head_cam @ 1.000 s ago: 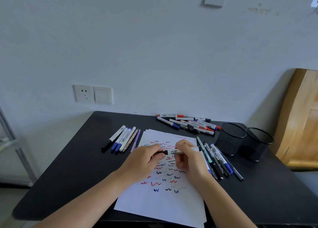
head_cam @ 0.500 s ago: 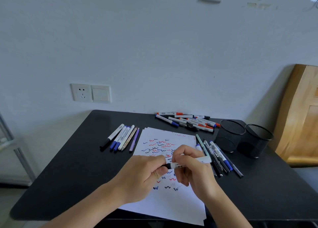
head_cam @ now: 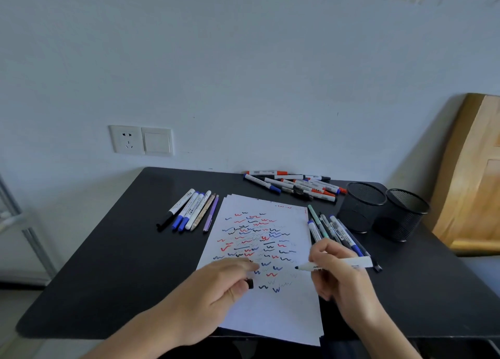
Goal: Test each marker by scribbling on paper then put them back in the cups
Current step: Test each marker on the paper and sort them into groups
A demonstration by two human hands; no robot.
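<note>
My right hand (head_cam: 338, 277), fingers curled, grips the uncapped marker (head_cam: 351, 263) nearly level, its tip pointing left over the paper (head_cam: 270, 318). My left hand (head_cam: 216, 285) rests on the sheet, pinching the black cap (head_cam: 250, 283).

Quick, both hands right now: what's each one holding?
Left hand: holds a small black marker cap.
Right hand: grips an uncapped white-barrelled marker.
</note>
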